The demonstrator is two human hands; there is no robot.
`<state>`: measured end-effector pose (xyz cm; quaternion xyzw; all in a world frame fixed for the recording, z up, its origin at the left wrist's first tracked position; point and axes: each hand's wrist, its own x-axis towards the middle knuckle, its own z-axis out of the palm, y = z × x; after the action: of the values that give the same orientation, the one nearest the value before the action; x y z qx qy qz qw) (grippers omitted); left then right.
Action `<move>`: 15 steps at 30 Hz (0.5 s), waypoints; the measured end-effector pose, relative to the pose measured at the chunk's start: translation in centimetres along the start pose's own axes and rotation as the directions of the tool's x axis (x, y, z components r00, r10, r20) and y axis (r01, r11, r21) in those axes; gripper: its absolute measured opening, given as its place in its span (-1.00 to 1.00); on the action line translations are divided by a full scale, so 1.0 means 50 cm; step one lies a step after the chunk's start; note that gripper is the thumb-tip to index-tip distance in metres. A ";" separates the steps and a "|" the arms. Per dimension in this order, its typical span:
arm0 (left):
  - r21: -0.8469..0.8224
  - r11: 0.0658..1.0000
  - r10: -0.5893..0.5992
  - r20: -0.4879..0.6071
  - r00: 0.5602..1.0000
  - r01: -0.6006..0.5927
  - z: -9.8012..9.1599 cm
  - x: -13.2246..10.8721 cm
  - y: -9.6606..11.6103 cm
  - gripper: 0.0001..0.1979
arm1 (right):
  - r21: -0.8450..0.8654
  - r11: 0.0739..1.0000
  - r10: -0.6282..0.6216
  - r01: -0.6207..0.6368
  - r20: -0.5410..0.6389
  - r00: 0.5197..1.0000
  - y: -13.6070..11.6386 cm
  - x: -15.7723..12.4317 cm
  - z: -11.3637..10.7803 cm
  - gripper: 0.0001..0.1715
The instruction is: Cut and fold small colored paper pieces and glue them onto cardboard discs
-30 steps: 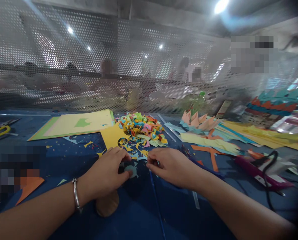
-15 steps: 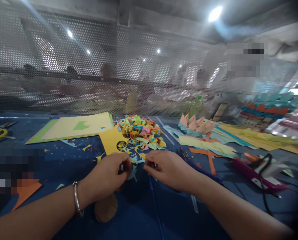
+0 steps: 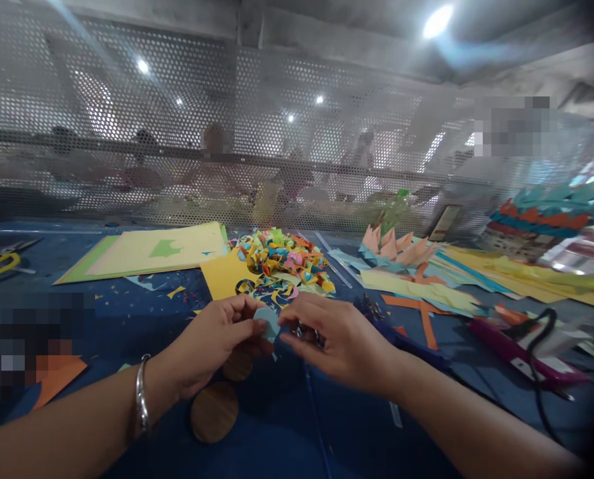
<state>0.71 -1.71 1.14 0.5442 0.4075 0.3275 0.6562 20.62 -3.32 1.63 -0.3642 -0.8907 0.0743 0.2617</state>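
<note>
Pinched between the thumb and fingers of my left hand (image 3: 227,336) is a small piece of light-blue paper (image 3: 267,322) with a rounded edge. Just to its right, my right hand (image 3: 331,332) has its fingers curled and thumb bent. Something small and dark may sit inside those fingers, but I cannot make it out. Below my left hand lie two brown wooden discs, the nearer disc (image 3: 214,412) in full view and the farther disc (image 3: 237,366) partly covered by the hand. Beyond my hands rises a heap of colourful paper scraps (image 3: 281,256), beside a yellow sheet (image 3: 227,276).
Stacked paper sheets (image 3: 127,253) lie at back left, near yellow-handled scissors (image 3: 0,266). On the right are folded peach paper points (image 3: 396,245), paper strips (image 3: 421,286), a dark-blue corded tool (image 3: 416,349) and a purple power strip (image 3: 521,352). A perforated screen (image 3: 177,140) stands behind.
My left hand has turned, bringing the light-blue paper up into clearer view. My right hand has shifted slightly closer to it. More of the wooden discs shows.
</note>
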 end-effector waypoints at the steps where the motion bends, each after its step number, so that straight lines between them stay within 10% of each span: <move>1: -0.019 1.000 -0.024 0.009 1.000 0.024 0.001 -0.002 0.001 -0.77 | -0.011 1.000 -0.024 0.024 0.009 1.000 -0.001 -0.001 0.001 -0.83; 15: -0.003 1.000 0.001 0.045 0.999 -0.001 0.009 -0.008 -0.003 -0.79 | -0.024 0.995 -0.097 0.097 -0.022 0.995 -0.002 0.000 0.003 -0.84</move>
<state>0.91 -2.31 1.09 0.5504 0.3919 0.3161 0.6660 20.48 -3.41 1.54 -0.3243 -0.9050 0.0470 0.2713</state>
